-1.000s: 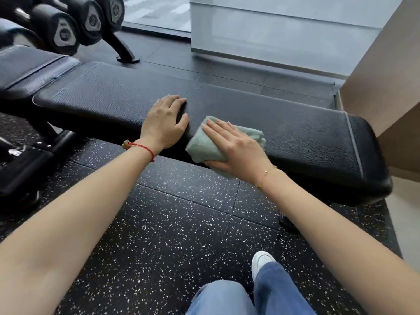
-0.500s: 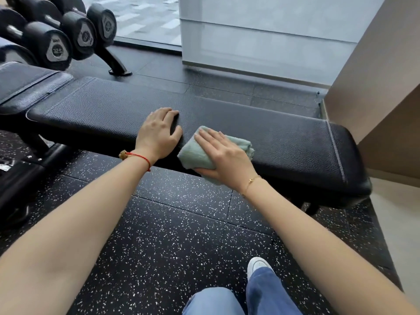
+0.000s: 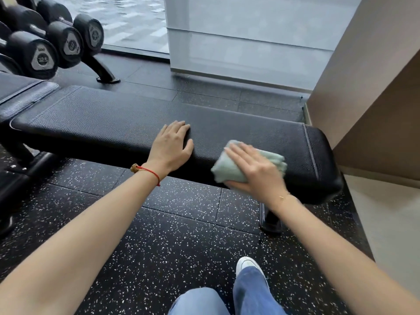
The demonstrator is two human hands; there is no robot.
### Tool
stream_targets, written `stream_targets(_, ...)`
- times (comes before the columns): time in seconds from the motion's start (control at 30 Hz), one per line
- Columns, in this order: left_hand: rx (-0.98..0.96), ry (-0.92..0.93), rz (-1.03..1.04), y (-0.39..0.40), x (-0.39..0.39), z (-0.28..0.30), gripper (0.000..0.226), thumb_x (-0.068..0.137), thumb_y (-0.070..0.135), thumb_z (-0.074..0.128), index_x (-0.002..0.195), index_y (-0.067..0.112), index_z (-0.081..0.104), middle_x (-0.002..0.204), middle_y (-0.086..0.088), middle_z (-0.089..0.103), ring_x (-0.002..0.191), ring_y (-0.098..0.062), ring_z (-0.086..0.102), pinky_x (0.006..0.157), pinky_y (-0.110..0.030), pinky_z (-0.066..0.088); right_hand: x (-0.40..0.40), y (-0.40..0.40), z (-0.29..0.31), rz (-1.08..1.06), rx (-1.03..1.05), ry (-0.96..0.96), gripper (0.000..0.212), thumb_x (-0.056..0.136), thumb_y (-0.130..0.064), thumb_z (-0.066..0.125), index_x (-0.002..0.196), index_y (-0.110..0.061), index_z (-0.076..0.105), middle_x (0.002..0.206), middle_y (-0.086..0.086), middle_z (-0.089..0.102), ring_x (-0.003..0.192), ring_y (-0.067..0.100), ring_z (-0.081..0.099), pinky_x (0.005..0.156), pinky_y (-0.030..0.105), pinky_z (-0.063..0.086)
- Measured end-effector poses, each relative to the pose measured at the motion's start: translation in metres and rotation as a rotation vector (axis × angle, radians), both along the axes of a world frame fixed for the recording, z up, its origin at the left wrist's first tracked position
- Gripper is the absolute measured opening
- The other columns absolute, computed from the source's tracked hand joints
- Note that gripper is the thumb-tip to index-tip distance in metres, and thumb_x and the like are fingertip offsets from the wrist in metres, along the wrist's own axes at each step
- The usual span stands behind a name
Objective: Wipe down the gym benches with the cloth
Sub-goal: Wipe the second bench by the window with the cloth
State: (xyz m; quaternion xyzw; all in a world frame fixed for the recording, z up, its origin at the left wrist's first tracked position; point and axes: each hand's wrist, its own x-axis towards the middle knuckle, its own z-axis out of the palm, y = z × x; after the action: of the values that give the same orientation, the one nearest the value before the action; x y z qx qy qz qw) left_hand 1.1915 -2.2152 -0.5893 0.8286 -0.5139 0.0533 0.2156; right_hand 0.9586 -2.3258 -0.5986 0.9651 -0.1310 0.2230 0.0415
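Since the frame half a second ago, your two hands have spread apart: they were close together near the middle of the bench pad, and now the cloth hand has slid well toward the pad's right end.

On the left, dumbbells (image 3: 43, 57) sit on their rack behind the bench (image 3: 102, 119). Your left hand (image 3: 171, 144) has stayed flat on the near edge of the black pad, fingers straight and together, thumb out to the right, holding nothing, a red string bracelet (image 3: 150, 173) at the wrist.

Further right, your right hand (image 3: 254, 171) presses the folded pale green cloth (image 3: 227, 171) against the pad's front edge, near the stitched seam. Your fingers lie extended over the top, blurred by motion, while your thumb tucks under the cloth's lower edge, so you are holding it.
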Motion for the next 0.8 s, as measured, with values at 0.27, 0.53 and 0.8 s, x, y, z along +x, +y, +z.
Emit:
stream_targets(0.27,-0.033,0.022,-0.028,-0.026,-0.013,0.009,0.051,0.095,0.033,0.048,0.142,0.014,0.046,0.151,-0.007,0.041,0.143,-0.022,0.032,0.121,-0.040,0.017,-0.028,-0.007,0.000,0.011,0.055,-0.007,0.075,0.083,-0.050,0.069,0.145,-0.015,0.045,0.151,0.002,0.042,0.141,0.019,0.038,0.118,0.040,0.030)
stream_targets(0.53,-0.009,0.013,-0.032,-0.033,-0.025,-0.003,0.051,0.094,0.032,0.048,0.140,0.011,0.046,0.149,-0.008,0.042,0.141,-0.024,0.033,0.121,-0.043,0.017,-0.124,-0.058,-0.002,-0.132,0.109,-0.056,0.082,0.079,-0.057,0.067,0.144,-0.014,0.045,0.152,0.001,0.042,0.143,0.018,0.036,0.117,0.045,0.031)
stream_targets(0.8,0.008,-0.002,-0.008,-0.033,-0.032,-0.003,0.051,0.095,0.029,0.047,0.142,0.010,0.044,0.151,-0.010,0.040,0.143,-0.025,0.031,0.121,-0.043,0.015,-0.047,-0.024,0.013,-0.030,0.161,0.093,0.085,0.082,-0.060,0.063,0.149,-0.012,0.037,0.156,0.005,0.034,0.146,0.021,0.028,0.124,0.036,0.014)
